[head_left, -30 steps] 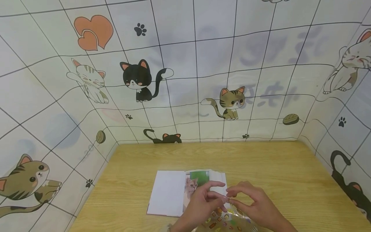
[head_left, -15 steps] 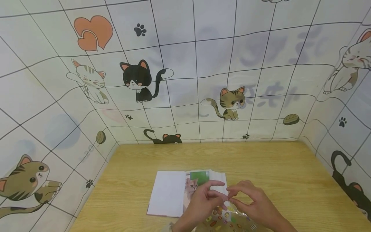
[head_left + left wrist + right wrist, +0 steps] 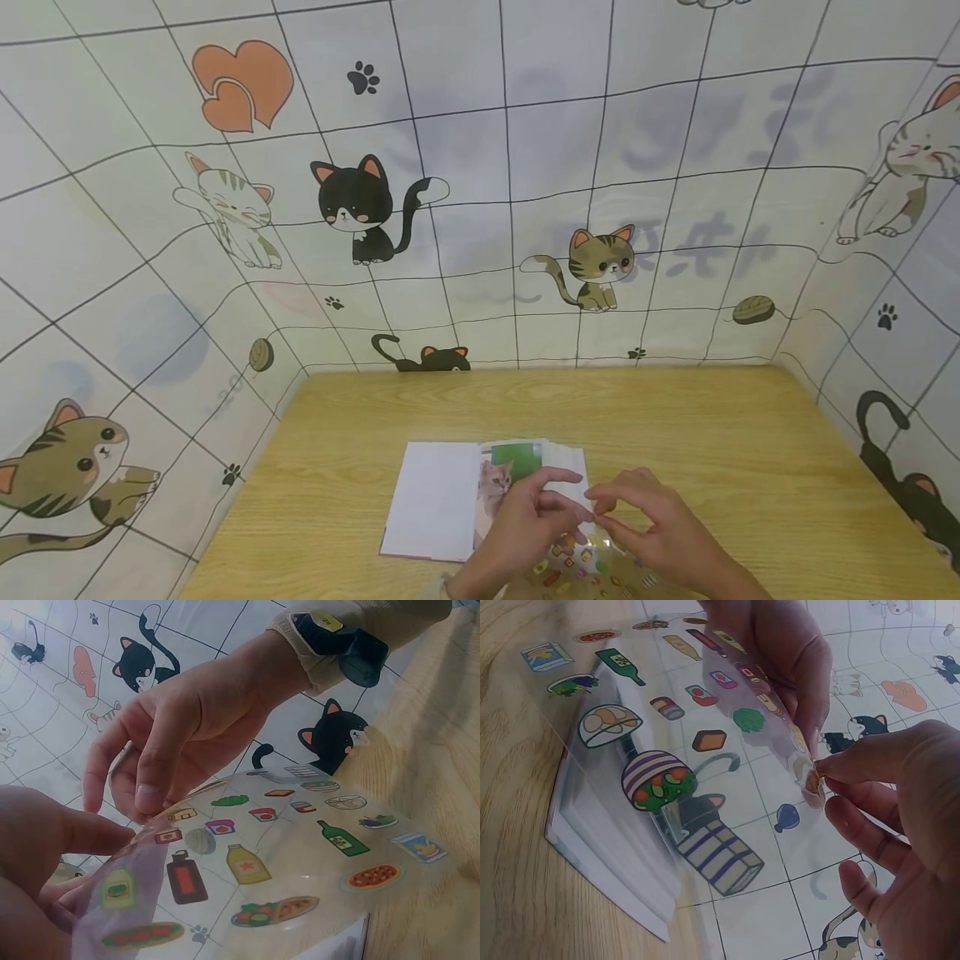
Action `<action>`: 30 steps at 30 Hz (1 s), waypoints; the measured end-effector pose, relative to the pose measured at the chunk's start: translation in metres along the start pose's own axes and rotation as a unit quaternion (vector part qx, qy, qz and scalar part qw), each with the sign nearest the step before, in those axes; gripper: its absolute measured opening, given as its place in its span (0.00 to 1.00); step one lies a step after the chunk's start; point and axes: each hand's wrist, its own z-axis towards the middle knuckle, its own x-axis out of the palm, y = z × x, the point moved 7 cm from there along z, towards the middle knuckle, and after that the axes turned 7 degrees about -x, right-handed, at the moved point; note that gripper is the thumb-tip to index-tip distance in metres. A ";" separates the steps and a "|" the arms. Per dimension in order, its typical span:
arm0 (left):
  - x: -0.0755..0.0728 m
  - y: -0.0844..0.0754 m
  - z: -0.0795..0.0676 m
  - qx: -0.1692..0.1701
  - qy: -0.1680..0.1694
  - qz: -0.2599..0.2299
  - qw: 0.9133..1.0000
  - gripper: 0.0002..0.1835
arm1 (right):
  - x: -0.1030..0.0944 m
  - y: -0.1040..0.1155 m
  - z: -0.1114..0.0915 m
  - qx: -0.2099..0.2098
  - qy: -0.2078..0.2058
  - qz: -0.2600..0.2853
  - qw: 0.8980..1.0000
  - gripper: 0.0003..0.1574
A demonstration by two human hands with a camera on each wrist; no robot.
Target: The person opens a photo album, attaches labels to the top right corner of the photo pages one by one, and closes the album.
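A clear sticker sheet point(image 3: 581, 571) printed with small food pictures is held up between both hands near the table's front edge. My left hand point(image 3: 517, 521) grips its edge, thumb and fingers bent around it. From the other side, my right hand point(image 3: 663, 525) pinches the same edge between thumb and index finger, its other fingers bent loosely. In the right wrist view the sheet point(image 3: 720, 772) bends at the pinched edge, close to a small sticker point(image 3: 810, 780). Behind the hands lies an open book point(image 3: 438, 500), its cat picture partly covered by my left hand.
The wooden table point(image 3: 337, 408) meets a back wall point(image 3: 480, 283) and side walls covered in cat-patterned sheeting. In the right wrist view, the book's page edges point(image 3: 592, 855) stand below the sticker sheet. A dark wrist camera point(image 3: 364, 656) sits on the right wrist.
The sticker sheet tilts slightly differently, and its glare has shifted. The right fingertips have moved a little lower along its edge; the left hand and book stay almost in place.
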 end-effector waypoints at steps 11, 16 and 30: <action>-0.001 0.005 0.004 -0.011 -0.009 -0.006 1.000 0.23 | 0.000 -0.007 -0.004 0.035 0.014 0.007 0.999 0.34; -0.001 0.006 0.004 -0.011 -0.015 0.001 1.000 0.22 | 0.000 -0.007 -0.005 0.034 0.012 0.031 0.999 0.34; -0.001 0.012 0.008 -0.019 -0.034 0.008 0.999 0.20 | 0.001 -0.012 -0.011 0.035 0.009 0.084 0.996 0.32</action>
